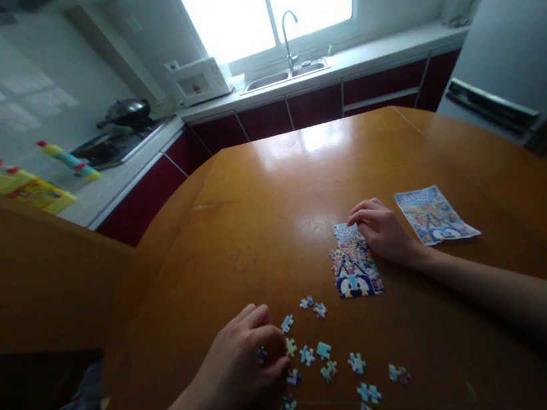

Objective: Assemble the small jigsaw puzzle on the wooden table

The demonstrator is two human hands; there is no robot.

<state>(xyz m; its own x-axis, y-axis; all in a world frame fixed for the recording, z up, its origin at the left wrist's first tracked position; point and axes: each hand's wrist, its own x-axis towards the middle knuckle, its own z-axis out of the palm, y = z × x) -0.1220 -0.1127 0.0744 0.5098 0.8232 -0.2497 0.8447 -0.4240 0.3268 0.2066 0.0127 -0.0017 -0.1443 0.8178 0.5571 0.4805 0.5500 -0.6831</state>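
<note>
Nearest the lens, at the bottom of the frame, the left hand (246, 363) rests palm down on the wide wooden bench (280, 217), its fingers curled together over a dark jigsaw piece (261, 354); whether it actually grips that piece I cannot tell. Right of centre, the right hand (382, 231) lies flat with fingers side by side and clamped on nothing, its tips touching the top edge of the assembled puzzle block (355, 268). Just beside that hand, further right, lies a printed picture sheet (435, 214). The loose pieces (323, 353) are scattered in the lower middle, between the left hand and the block. The risk, as I judge it, is a sweep of the left forearm knocking the lowest pieces off the near edge, or a push from the right fingertips sliding the block and springing its joints. No box or tray holds the pieces. In the upper part of the frame a sink (284, 77) sits below the window and a wok (126, 110) stands on the hob; their contents cannot be made out
</note>
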